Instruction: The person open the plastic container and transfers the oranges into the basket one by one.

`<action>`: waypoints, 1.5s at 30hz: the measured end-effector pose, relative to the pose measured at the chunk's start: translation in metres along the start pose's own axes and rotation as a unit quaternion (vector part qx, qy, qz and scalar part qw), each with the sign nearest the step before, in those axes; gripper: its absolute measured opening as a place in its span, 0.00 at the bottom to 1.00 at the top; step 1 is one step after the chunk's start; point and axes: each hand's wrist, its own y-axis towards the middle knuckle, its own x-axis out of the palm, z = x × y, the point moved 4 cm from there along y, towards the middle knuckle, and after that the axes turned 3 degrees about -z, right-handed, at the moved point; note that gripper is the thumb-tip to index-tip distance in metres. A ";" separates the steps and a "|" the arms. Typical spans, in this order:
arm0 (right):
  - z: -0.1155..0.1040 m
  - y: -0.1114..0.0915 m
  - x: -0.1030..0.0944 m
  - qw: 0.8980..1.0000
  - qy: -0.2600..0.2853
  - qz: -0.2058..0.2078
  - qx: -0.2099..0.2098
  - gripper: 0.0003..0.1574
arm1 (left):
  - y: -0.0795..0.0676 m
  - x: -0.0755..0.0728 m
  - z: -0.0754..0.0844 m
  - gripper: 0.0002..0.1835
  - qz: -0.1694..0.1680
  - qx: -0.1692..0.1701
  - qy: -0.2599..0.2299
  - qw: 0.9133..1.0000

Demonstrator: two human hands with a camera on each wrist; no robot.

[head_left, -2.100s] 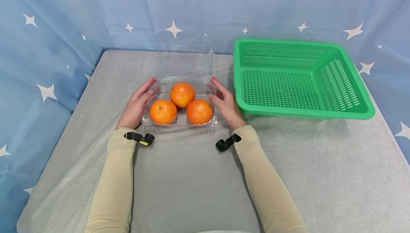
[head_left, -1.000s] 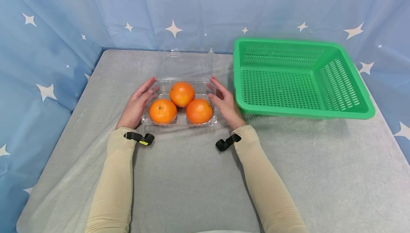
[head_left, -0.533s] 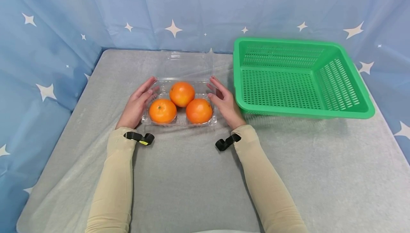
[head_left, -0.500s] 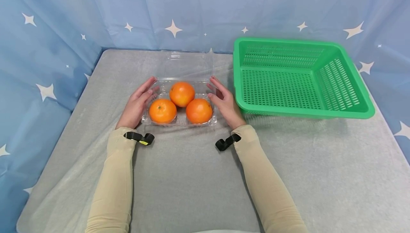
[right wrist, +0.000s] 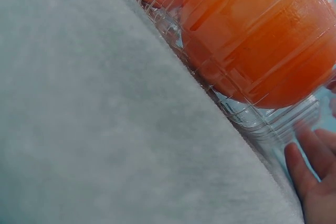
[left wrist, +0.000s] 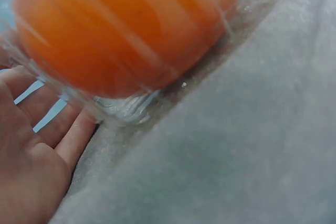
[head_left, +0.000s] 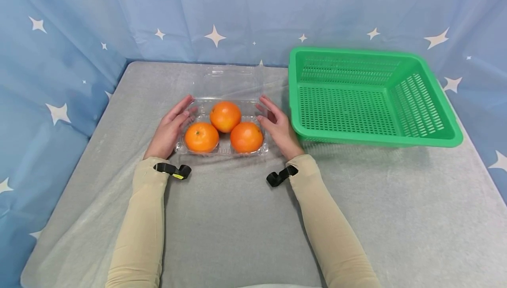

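Observation:
A clear plastic clamshell box (head_left: pixel 224 148) lies on the table in the head view, its see-through lid (head_left: pixel 229 83) tipped back toward the curtain. Three oranges are inside: one at the back (head_left: pixel 225 116), one at the front left (head_left: pixel 201 137) and one at the front right (head_left: pixel 247 137). My left hand (head_left: pixel 165 130) rests along the box's left side, fingers extended. Opposite it, my right hand (head_left: pixel 280 131) lies along the right side with its fingers fairly straight. Both wrist views show an orange (left wrist: pixel 126 30) through the ribbed plastic, with fingers at the box wall.
A green plastic basket (head_left: pixel 376 139) with slotted walls stands to the right, close to my right hand. Grey cloth covers the table (head_left: pixel 229 226). A blue curtain (head_left: pixel 158 6) with white stars hangs behind and at the sides.
The clear lid has sunk farther back and down, away from me. Both hands, the box base and the oranges have stayed where they were.

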 end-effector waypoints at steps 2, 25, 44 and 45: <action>0.000 0.000 0.000 1.000 -0.001 0.002 -0.003 0.32 | 0.000 -0.001 0.000 0.25 0.000 0.001 -0.003 1.000; -0.008 -0.003 0.001 0.996 -0.077 0.031 0.014 0.29 | -0.009 0.012 0.016 0.26 -0.016 0.004 0.022 1.000; -0.005 0.003 -0.001 0.957 -0.288 0.018 0.013 0.34 | -0.009 0.011 0.016 0.26 -0.002 -0.007 0.063 0.998; -0.006 0.004 -0.001 0.956 -0.292 0.019 0.007 0.34 | -0.009 0.010 0.017 0.26 -0.002 -0.006 0.063 0.998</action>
